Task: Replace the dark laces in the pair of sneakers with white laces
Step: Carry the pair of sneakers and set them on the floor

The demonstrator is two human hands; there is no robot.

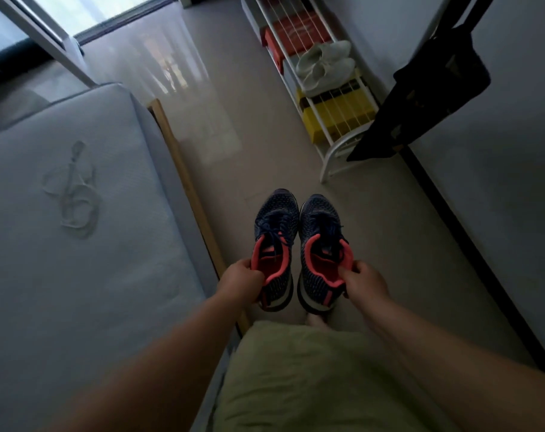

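You hold one sneaker in each hand above the floor, beside the bed.

On the far left the white laces [73, 194] lie in a loose tangle on the bed [115, 275], well apart from the shoes. Your left hand [241, 280] has its grip closed on the heel collar of the left sneaker [275, 241], fingers curled round the coral rim. Just beside it, nearly touching, the right sneaker [321, 244] is pinched at its collar by your right hand [363, 283], thumb tucked inside the opening. Both shoes point toes away from you and carry their dark laces [277, 227], loosely tied. Further right, a white rack [330, 157] by the wall carries a pale pair of shoes [325, 65] above a yellow box [339, 115], with a dark bag [436, 88] hanging next to it.
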